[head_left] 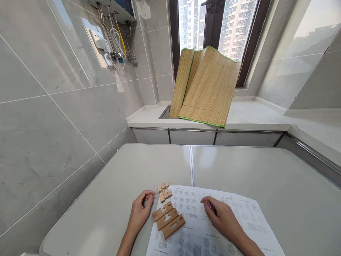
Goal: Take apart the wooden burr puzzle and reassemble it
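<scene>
My left hand (140, 211) rests on the white table (239, 170) with its fingers curled, just left of several notched wooden puzzle pieces (168, 218). A smaller cluster of wooden blocks (164, 191) lies a little farther away, at the paper's top left corner. My right hand (222, 217) lies flat on a printed instruction sheet (197, 231) full of small diagrams, fingertips pointing left. Neither hand holds anything. The three long pieces lie side by side, partly on the sheet.
A folded bamboo mat (206, 87) leans against the window on the counter (253, 117) behind the table. A grey tiled wall (53, 124) runs along the left. Pipes and a water heater (117, 32) hang at the upper left.
</scene>
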Available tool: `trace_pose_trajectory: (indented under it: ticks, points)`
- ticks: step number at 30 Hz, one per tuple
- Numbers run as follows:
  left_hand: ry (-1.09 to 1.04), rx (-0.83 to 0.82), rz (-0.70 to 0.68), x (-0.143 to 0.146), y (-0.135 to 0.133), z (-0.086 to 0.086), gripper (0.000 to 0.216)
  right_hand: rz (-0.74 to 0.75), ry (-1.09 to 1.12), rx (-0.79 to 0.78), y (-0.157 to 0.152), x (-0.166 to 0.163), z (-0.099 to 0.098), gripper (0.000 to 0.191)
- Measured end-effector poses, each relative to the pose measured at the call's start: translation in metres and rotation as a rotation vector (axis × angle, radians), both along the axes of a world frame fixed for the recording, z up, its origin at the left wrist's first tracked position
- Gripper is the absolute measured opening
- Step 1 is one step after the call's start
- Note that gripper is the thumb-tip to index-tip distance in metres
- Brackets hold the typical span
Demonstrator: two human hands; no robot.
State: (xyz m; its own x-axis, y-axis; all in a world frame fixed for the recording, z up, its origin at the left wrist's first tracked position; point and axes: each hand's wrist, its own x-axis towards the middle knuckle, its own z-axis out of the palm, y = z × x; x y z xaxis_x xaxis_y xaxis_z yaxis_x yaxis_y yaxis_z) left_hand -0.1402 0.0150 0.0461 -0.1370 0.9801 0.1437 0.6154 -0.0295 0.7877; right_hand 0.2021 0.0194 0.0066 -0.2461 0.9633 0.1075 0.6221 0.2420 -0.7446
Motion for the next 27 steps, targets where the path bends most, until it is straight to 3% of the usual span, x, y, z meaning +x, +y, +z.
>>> trace_pose_trajectory:
  ticks: [6, 12, 27]
  points:
    - [0.123, 0.12, -0.071, 0.01, 0.012, 0.0, 0.031, 0.016, -0.01, -0.013, 0.001, 0.001, 0.0, 0.038]
    - [0.206, 0.079, -0.231, 0.029, 0.02, -0.003, 0.054, 0.01, -0.027, -0.003, 0.0, 0.001, 0.003, 0.035]
    - [0.195, 0.014, -0.147, 0.038, 0.033, -0.015, 0.056, 0.017, -0.023, -0.038, 0.002, 0.002, 0.002, 0.036]
